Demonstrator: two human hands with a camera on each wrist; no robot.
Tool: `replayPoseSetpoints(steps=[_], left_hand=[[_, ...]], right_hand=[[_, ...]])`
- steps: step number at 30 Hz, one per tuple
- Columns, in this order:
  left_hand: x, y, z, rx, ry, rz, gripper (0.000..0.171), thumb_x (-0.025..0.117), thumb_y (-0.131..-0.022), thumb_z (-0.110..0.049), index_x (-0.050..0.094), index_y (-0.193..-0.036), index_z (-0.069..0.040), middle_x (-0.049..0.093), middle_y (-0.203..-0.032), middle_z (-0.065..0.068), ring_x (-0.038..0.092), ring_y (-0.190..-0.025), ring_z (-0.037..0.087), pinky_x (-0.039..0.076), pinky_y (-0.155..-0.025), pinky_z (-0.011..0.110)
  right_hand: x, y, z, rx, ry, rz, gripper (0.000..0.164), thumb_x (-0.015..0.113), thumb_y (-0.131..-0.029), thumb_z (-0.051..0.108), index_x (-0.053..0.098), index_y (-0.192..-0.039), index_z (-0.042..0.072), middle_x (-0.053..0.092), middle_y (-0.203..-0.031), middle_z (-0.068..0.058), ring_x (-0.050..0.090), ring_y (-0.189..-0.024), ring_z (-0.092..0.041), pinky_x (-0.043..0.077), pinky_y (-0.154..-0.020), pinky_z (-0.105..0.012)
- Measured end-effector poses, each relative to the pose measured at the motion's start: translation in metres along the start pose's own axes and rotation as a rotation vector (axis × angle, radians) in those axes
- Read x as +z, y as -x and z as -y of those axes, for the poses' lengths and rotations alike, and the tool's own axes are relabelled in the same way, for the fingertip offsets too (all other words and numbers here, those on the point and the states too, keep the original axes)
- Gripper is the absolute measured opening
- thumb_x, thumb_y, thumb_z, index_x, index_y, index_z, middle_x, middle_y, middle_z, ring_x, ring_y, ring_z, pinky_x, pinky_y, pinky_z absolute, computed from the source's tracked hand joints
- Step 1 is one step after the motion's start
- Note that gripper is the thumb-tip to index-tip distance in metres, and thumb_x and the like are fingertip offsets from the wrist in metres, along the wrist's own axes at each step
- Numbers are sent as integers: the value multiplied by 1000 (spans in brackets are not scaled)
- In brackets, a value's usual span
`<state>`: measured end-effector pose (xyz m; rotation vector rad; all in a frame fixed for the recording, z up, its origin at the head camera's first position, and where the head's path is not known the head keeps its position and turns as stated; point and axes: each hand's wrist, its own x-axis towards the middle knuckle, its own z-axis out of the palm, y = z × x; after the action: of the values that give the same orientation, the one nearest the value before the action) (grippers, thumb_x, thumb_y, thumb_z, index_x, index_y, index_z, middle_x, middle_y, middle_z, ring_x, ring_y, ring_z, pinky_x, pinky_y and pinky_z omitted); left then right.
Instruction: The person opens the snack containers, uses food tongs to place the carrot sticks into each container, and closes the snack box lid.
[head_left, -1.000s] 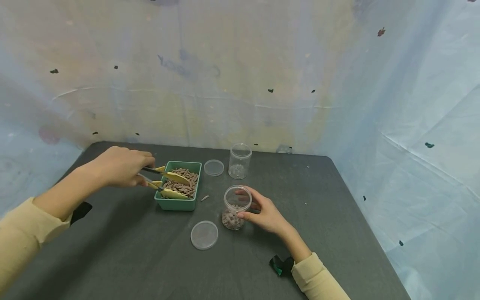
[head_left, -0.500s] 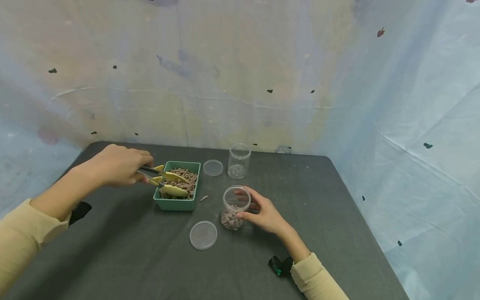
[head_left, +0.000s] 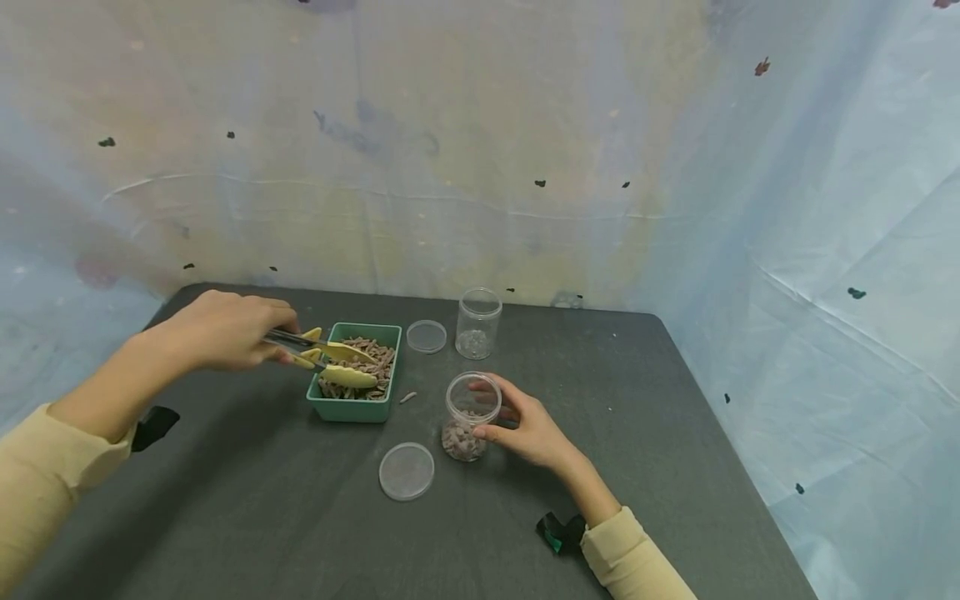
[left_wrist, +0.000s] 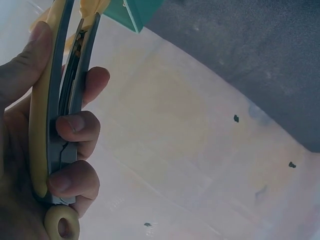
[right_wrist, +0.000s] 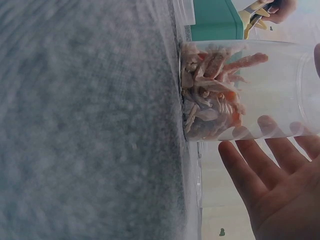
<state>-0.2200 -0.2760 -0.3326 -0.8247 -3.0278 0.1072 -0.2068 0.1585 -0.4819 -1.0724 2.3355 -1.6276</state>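
Observation:
My left hand [head_left: 228, 332] grips a pair of yellow and grey tongs [head_left: 348, 377] from the left. Their two yellow ends lie a little apart, inside a green tub [head_left: 351, 411] of small brownish strip-like pieces [head_left: 384, 357]. In the left wrist view, the fingers and thumb wrap round the tongs' handles [left_wrist: 42, 115]. My right hand [head_left: 531, 423] holds a clear jar [head_left: 462, 439] from its right side, thumb in front and fingers behind. That jar stands upright on the table, its lower part filled with similar pieces [right_wrist: 212, 95].
Behind the held jar stands a second clear jar [head_left: 478, 325] with something pale at its bottom. One clear lid [head_left: 427, 336] lies beside it, another lid [head_left: 407, 472] nearer me. A single piece [head_left: 408, 397] lies on the dark table [head_left: 585, 375] by the tub.
My left hand has shifted slightly left, drawing the tongs back a little, and their ends sit slightly higher in view. My right hand and its jar have stayed in place.

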Motion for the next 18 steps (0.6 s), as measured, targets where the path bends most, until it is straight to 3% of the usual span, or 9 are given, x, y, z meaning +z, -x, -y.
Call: replayPoseSetpoints(steps=[8,18], left_hand=[[4,3,5,-34,46,0,35,82,-90,-41,74,-115,-17,72,-108,0,50,-61,10,43,-53,34],[7,4,9,-57,56,-12,39,81,-90,-44,74,-117,-17,73,-113,3,57,-69,9,45,-55,35]], right_hand=[[1,1,0,9,4,0,75,78,-96,23,40,-160,18,54,-152,-11,52,-139,-40,49,-106,-51],[0,0,-1,11,2,1,75,79,-96,19,40,-160,17,53,-152,-18,51,-139,-42,48,-106,-55]])
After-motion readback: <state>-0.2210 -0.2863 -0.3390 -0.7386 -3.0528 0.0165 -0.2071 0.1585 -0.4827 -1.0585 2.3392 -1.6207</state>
